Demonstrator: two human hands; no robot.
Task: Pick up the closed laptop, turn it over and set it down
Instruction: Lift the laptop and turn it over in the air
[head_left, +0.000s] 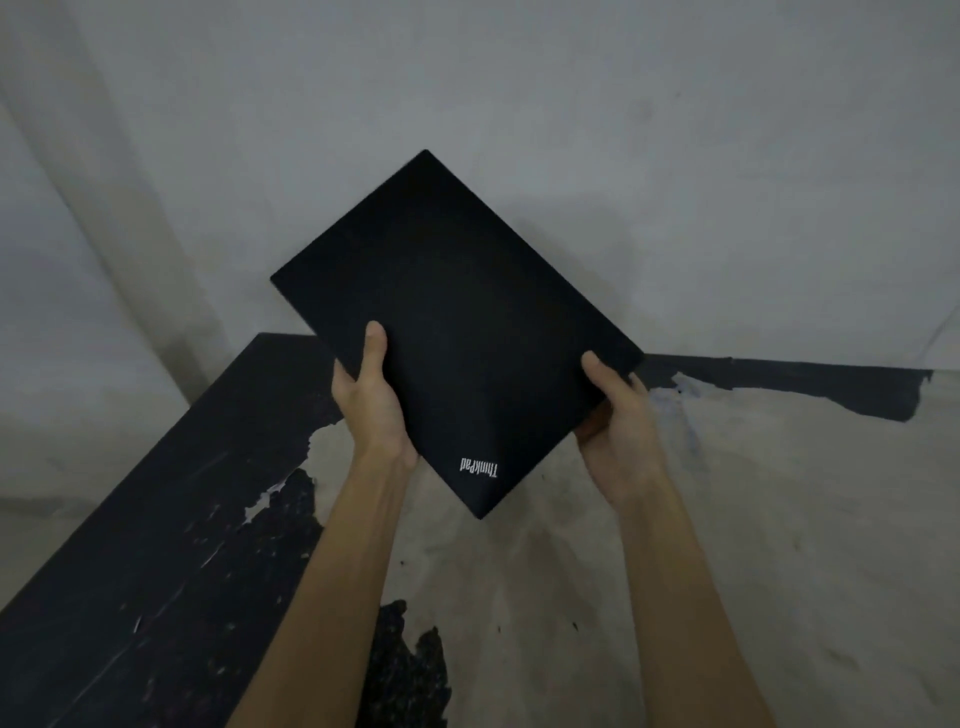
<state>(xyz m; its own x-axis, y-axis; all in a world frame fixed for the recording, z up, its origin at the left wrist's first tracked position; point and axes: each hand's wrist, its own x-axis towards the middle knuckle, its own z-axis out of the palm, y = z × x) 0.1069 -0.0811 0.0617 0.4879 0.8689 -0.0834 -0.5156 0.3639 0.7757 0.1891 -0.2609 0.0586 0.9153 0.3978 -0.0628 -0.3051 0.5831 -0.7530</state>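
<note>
A closed black laptop (457, 322) is held up in the air above the table, tilted so one corner points up and its lid faces me. A small silver logo sits near its lowest corner. My left hand (371, 402) grips the lower left edge, thumb lying on the lid. My right hand (618, 431) holds the lower right edge, thumb on the lid and fingers hidden behind. Both forearms reach up from the bottom of the view.
Below the laptop lies a worn table (727, 519) whose black coating has peeled to pale patches; dark coating remains on the left side (156, 545). A plain grey wall (519, 93) rises right behind it.
</note>
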